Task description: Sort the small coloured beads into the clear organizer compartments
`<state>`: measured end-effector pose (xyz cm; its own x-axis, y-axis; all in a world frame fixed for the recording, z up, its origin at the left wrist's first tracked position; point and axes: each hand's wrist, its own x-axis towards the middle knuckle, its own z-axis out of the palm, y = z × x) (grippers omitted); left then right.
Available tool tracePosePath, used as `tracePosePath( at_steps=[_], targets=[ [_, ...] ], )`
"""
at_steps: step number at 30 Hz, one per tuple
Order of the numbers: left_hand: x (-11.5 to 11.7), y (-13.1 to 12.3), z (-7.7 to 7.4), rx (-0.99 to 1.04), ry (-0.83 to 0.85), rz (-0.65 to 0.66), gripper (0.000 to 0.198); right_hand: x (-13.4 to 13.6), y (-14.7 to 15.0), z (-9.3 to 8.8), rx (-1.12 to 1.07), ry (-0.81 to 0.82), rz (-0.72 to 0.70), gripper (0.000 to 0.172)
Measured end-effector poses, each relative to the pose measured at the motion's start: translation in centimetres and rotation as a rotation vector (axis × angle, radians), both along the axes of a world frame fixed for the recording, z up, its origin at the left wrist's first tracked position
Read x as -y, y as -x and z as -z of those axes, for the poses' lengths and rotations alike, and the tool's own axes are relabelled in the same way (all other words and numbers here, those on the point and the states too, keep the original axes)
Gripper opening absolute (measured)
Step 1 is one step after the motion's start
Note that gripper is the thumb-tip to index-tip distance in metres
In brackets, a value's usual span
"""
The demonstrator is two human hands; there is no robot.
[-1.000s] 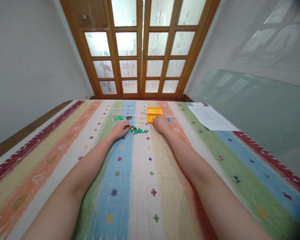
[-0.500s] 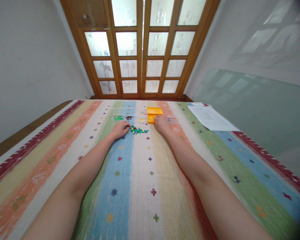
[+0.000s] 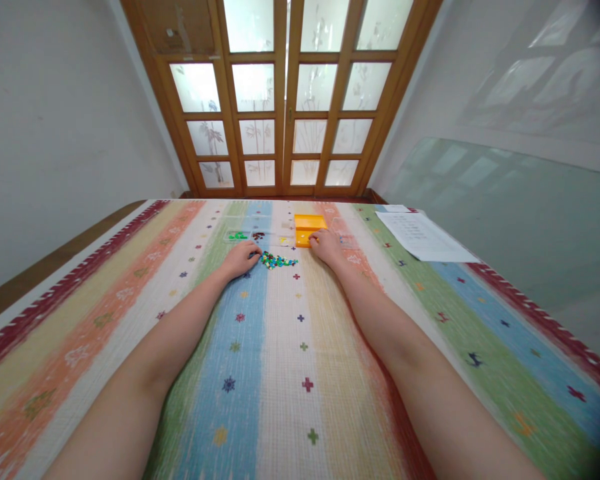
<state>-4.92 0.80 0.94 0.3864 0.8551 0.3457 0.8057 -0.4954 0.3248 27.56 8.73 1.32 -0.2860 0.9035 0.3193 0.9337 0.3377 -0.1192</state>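
Observation:
A small pile of mixed coloured beads (image 3: 279, 261), mostly green, blue, white and dark, lies on the striped tablecloth. My left hand (image 3: 243, 259) rests at the pile's left end, its fingers curled together with the tips by the beads. My right hand (image 3: 326, 247) is over the front right part of an open yellow box (image 3: 303, 236), fingers bent and drawn together. Anything between the fingertips of either hand is too small to make out. Some pale bits show inside the box near the right fingertips.
Left of the yellow box are clear containers with green pieces (image 3: 238, 236), dark brown pieces (image 3: 259, 236) and yellow pieces (image 3: 283, 240). Another clear container (image 3: 347, 240) is partly behind my right hand. A written paper sheet (image 3: 423, 237) lies farther right.
My right hand has shifted very slightly at the yellow box and its fingers have moved a little. My left hand and the bead pile look the same.

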Motion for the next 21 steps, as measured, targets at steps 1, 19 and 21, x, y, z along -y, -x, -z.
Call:
tracePosePath(
  at_steps=[1, 19, 21],
  targets=[
    [-0.01, 0.02, 0.02, -0.002, -0.001, 0.001, 0.02, -0.02, -0.11, -0.04, -0.005, 0.003, -0.016, 0.038],
    [-0.24, 0.16, 0.21, -0.004, -0.004, 0.01, 0.02, -0.18, -0.47, -0.17, 0.096, 0.035, -0.116, 0.04],
    [-0.14, 0.07, 0.07, -0.01, 0.0, 0.004, 0.02, -0.01, -0.44, -0.27, 0.108, 0.039, -0.12, 0.043]
  ],
)
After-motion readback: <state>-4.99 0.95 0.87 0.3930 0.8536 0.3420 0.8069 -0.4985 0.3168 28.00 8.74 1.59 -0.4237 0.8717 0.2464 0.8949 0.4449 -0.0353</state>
